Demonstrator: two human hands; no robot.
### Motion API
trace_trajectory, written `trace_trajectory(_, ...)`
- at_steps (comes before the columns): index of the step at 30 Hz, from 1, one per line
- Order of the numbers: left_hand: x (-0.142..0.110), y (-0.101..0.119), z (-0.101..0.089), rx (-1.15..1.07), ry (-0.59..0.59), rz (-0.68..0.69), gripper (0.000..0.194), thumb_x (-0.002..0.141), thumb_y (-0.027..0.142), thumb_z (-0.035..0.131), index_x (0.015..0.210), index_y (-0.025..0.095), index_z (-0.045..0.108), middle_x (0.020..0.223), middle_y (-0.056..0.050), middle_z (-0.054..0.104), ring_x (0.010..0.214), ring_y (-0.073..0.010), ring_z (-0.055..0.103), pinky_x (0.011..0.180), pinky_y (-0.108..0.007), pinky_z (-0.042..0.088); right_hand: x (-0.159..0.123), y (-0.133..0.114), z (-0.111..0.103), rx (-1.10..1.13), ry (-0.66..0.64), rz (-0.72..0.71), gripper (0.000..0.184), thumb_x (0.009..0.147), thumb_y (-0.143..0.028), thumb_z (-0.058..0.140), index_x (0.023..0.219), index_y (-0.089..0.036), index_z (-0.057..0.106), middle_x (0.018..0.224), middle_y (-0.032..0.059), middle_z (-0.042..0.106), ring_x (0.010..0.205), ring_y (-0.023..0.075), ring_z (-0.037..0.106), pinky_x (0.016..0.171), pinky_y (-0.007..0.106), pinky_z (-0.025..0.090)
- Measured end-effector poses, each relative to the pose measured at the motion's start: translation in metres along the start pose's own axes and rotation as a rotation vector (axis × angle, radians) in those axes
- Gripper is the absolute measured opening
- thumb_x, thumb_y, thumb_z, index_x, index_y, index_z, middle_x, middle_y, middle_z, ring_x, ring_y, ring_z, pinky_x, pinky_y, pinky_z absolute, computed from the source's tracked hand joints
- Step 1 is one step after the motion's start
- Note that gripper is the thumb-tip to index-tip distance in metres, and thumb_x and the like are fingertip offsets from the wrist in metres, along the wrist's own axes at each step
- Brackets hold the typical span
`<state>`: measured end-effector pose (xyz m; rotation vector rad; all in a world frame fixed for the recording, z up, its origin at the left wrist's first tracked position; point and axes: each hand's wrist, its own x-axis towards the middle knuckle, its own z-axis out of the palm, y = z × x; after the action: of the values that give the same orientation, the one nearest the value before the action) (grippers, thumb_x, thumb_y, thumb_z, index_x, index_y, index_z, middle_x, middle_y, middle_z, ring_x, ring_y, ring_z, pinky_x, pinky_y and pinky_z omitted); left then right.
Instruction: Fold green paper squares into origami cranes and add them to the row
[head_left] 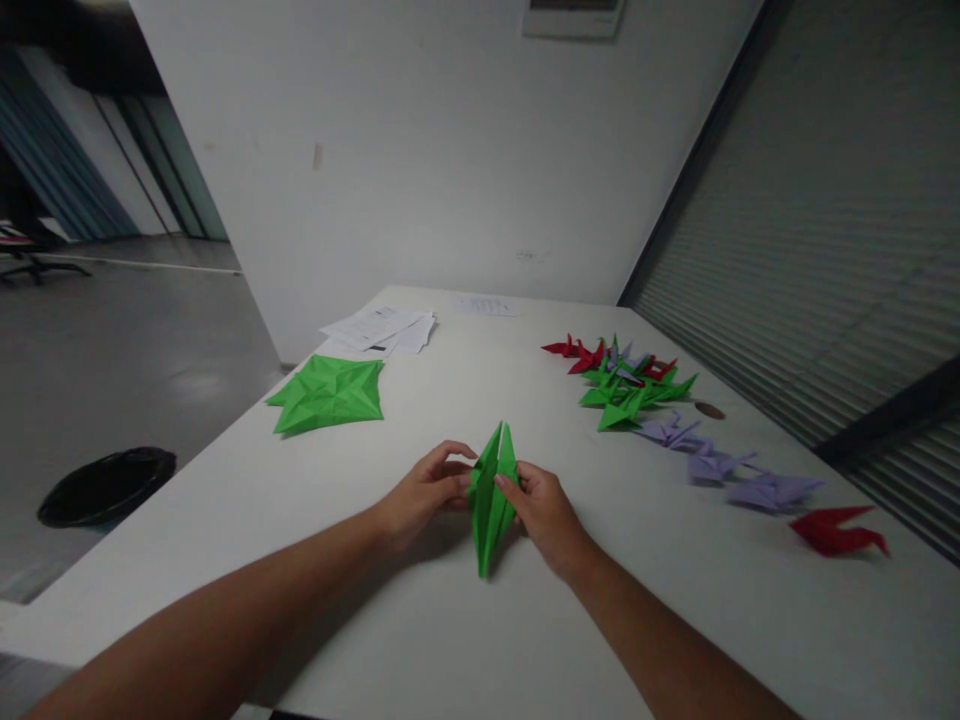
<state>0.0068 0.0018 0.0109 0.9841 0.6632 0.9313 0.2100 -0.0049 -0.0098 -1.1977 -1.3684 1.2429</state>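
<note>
I saw the right fingers point(510, 490) pinching the green origami paper point(484, 515); the left fingers point(447, 488) curled at its opposite edge, their grip unclear to me. It stood between them, left of the paper cranes point(622, 388) on the worktop point(465, 380).

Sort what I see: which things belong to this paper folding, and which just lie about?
Likely the folding's:
- folded green paper, in the right fingers
- creased green sheets
- folded paper birds

Likely just about:
- printed papers
- black-lined bin
- brown oval object
</note>
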Motion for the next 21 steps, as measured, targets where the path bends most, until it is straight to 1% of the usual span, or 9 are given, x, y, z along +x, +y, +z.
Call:
trace_trajectory(2, 0.0007, -0.0023, -0.0003, 0.050, -0.030, 0.029, 0.036, 0.079, 0.038, 0.084, 0.108, 0.022, 0.070, 0.108, -0.007, 0.071, 0.093, -0.0200, 0.069, 0.086, -0.034, 0.056, 0.0002, -0.0007, -0.0002, -0.009, -0.011, -0.011, 0.043, 0.082, -0.061, 0.072, 0.084, -0.018, 0.065, 0.065, -0.0015, 0.057, 0.053, 0.0124, 0.047, 0.047, 0.024, 0.035)
trace_trajectory(4, 0.0012, -0.0047, -0.0009, 0.103, -0.056, 0.049, 0.039, 0.079, 0.044, 0.085, 0.109, 0.021, 0.075, 0.105, -0.008, 0.071, 0.093, -0.0207, 0.068, 0.087, -0.036, 0.056, 0.0002, -0.0015, -0.0004, -0.021, -0.023, -0.018, 0.041, 0.082, -0.059, 0.072, 0.082, -0.019, 0.064, 0.064, -0.0021, 0.056, 0.053, 0.0122, 0.046, 0.046, 0.024, 0.034)
trace_trajectory(6, 0.0014, -0.0067, -0.0021, 0.158, -0.081, 0.069, 0.042, 0.081, 0.048, 0.083, 0.113, 0.021, 0.077, 0.103, -0.008, 0.072, 0.091, -0.0206, 0.067, 0.086, -0.036, 0.055, -0.0002, -0.0023, -0.0004, -0.025, -0.033, -0.021, 0.039, 0.083, -0.058, 0.072, 0.081, -0.019, 0.064, 0.062, -0.0033, 0.053, 0.051, 0.0115, 0.043, 0.045, 0.024, 0.032)
trace_trajectory(9, 0.0018, -0.0089, -0.0043, 0.264, -0.119, 0.126, 0.040, 0.085, 0.049, 0.079, 0.115, 0.022, 0.078, 0.109, -0.009, 0.070, 0.095, -0.0213, 0.066, 0.084, -0.034, 0.054, -0.0012, -0.0027, 0.0000, -0.019, -0.043, -0.007, 0.040, 0.083, -0.058, 0.072, 0.082, -0.019, 0.063, 0.061, -0.0041, 0.052, 0.050, 0.0107, 0.041, 0.045, 0.023, 0.031)
trace_trajectory(11, 0.0024, -0.0099, -0.0054, 0.298, -0.124, 0.144, 0.036, 0.086, 0.048, 0.078, 0.111, 0.022, 0.077, 0.106, -0.009, 0.070, 0.093, -0.0208, 0.066, 0.082, -0.032, 0.053, -0.0016, -0.0022, 0.0002, -0.012, -0.046, -0.004, 0.042, 0.083, -0.059, 0.072, 0.082, -0.019, 0.063, 0.062, -0.0040, 0.051, 0.051, 0.0108, 0.042, 0.045, 0.024, 0.031)
trace_trajectory(15, 0.0048, -0.0103, -0.0057, 0.256, -0.108, 0.139, 0.032, 0.084, 0.046, 0.081, 0.097, 0.018, 0.072, 0.088, -0.004, 0.068, 0.078, -0.0162, 0.063, 0.074, -0.030, 0.050, -0.0011, -0.0003, -0.0002, -0.017, -0.057, -0.026, 0.044, 0.084, -0.062, 0.071, 0.079, -0.019, 0.060, 0.062, -0.0044, 0.049, 0.052, 0.0111, 0.042, 0.046, 0.024, 0.031)
trace_trajectory(18, 0.0065, -0.0092, -0.0044, 0.248, -0.100, 0.150, 0.033, 0.081, 0.044, 0.084, 0.088, 0.016, 0.067, 0.082, -0.002, 0.066, 0.074, -0.0145, 0.061, 0.071, -0.028, 0.047, -0.0005, 0.0005, 0.0000, -0.028, -0.075, -0.030, 0.045, 0.085, -0.062, 0.070, 0.079, -0.020, 0.058, 0.063, -0.0042, 0.049, 0.054, 0.0116, 0.044, 0.047, 0.024, 0.033)
trace_trajectory(21, 0.0081, -0.0092, -0.0031, 0.262, -0.084, 0.160, 0.036, 0.080, 0.045, 0.084, 0.083, 0.016, 0.064, 0.078, -0.002, 0.065, 0.072, -0.0143, 0.060, 0.070, -0.028, 0.047, -0.0006, 0.0006, 0.0009, -0.046, -0.112, -0.035, 0.044, 0.085, -0.061, 0.069, 0.078, -0.020, 0.056, 0.064, -0.0047, 0.048, 0.054, 0.0115, 0.043, 0.047, 0.024, 0.034)
